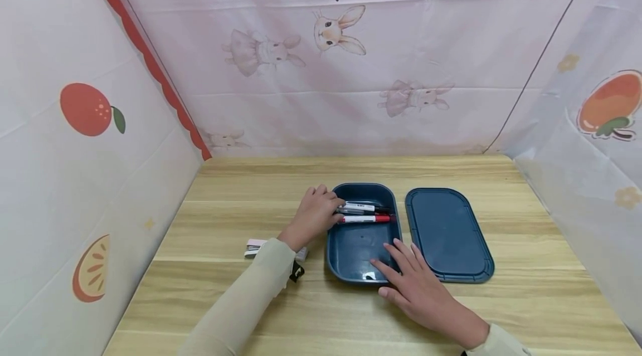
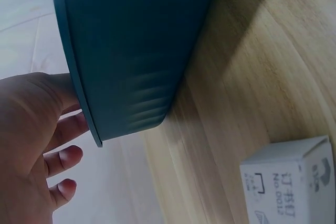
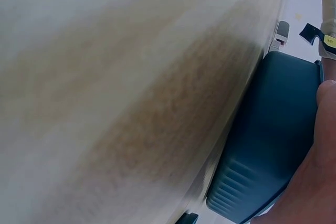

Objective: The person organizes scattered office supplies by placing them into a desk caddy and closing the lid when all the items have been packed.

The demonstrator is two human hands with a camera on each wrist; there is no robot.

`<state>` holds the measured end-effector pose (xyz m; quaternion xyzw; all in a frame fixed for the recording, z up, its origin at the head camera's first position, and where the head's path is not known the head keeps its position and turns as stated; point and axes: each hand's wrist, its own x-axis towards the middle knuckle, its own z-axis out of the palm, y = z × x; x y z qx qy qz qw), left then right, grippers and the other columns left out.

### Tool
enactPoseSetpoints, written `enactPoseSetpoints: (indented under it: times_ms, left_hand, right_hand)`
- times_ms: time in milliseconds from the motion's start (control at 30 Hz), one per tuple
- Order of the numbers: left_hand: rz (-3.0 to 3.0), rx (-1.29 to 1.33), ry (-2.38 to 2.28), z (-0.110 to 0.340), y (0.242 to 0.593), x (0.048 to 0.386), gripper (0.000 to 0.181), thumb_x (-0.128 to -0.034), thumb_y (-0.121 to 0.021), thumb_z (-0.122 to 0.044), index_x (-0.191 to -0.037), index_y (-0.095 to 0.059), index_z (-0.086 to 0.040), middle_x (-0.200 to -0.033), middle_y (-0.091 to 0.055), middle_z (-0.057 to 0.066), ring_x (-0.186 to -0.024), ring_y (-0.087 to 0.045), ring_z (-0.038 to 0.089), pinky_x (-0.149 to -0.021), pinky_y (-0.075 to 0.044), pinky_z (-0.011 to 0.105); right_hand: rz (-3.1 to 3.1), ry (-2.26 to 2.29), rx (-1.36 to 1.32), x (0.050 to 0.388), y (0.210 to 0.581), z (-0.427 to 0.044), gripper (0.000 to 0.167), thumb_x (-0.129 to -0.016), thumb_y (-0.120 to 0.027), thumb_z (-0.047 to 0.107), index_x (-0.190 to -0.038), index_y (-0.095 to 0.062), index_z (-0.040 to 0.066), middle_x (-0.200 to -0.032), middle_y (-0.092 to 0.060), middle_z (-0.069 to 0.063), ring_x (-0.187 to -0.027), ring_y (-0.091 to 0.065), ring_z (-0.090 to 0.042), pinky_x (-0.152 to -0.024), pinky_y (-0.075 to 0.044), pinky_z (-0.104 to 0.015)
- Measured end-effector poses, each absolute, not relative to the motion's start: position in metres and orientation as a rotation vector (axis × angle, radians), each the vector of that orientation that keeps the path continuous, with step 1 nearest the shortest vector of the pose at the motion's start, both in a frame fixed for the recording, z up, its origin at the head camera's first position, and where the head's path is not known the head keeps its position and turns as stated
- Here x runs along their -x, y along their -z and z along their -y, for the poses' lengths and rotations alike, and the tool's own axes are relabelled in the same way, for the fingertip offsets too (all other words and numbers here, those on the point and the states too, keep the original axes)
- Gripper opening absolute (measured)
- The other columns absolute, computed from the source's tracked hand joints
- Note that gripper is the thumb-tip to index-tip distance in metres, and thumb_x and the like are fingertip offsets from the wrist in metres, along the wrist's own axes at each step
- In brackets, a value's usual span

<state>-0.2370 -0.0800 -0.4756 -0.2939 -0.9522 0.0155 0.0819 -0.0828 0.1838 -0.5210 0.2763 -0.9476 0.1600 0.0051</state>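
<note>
A dark blue rectangular box [image 1: 358, 250] stands uncovered on the table. In its far half lie a white marker with a black cap [image 1: 359, 207], a white marker with a red cap [image 1: 366, 219], and a dark pen between them. My left hand [image 1: 313, 214] reaches over the box's left rim. Its thumb and index finger pinch at the pens' left ends; the left wrist view hides those fingertips behind the box wall. My right hand [image 1: 421, 289] rests across the near right rim, fingers spread, with fingertips inside the box. The right wrist view shows only part of this hand.
The matching blue lid [image 1: 448, 233] lies flat right of the box. Left of the box are a pink and white stapler [image 1: 254, 247] and a small white staple box [image 2: 289, 179], partly behind my left forearm. Printed cloth walls [image 1: 401, 55] enclose the wooden table.
</note>
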Motion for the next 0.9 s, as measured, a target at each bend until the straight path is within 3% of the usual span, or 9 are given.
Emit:
enactPoseSetpoints:
  times_ms: [233,500,633,900]
  left_hand:
    - [2.85,0.856,0.025,0.082,0.475,0.236,0.04,-0.0972,-0.062,-0.052,-0.127,-0.07,-0.027,-0.121,-0.069,-0.005,-0.102,-0.049,0.018,-0.088,-0.041,0.036]
    - [2.881,0.852,0.15,0.087,0.472,0.231,0.052,-0.1001,-0.051,-0.058,-0.14,-0.061,-0.027,-0.134,-0.064,-0.003,-0.119,-0.052,0.02,-0.103,-0.042,0.042]
    - [2.911,0.818,0.175,0.091,0.47,0.227,0.061,-0.1009,-0.042,-0.064,-0.149,-0.051,-0.027,-0.145,-0.057,-0.002,-0.131,-0.05,0.021,-0.112,-0.04,0.044]
    - [2.937,0.768,0.212,0.105,0.466,0.221,0.072,-0.0992,-0.039,-0.069,-0.158,-0.035,-0.026,-0.156,-0.045,0.0,-0.141,-0.041,0.027,-0.117,-0.033,0.049]
  right_hand:
    - [2.963,-0.49,-0.87,0.083,0.52,-0.184,0.052,-0.102,-0.054,0.049,-0.151,-0.045,0.037,-0.165,-0.03,-0.008,-0.156,-0.012,-0.03,-0.123,-0.005,-0.058]
    - [2.954,-0.491,-0.873,0.083,0.52,-0.184,0.052,-0.102,-0.053,0.049,-0.151,-0.045,0.037,-0.164,-0.031,-0.009,-0.156,-0.013,-0.03,-0.125,0.001,-0.052]
    - [2.946,-0.476,-0.874,0.083,0.521,-0.184,0.052,-0.102,-0.053,0.049,-0.151,-0.046,0.037,-0.164,-0.031,-0.008,-0.156,-0.013,-0.03,-0.125,0.003,-0.05]
    - [2.945,-0.49,-0.869,0.083,0.521,-0.184,0.052,-0.101,-0.054,0.05,-0.151,-0.045,0.037,-0.164,-0.03,-0.008,-0.155,-0.013,-0.03,-0.125,0.0,-0.052]
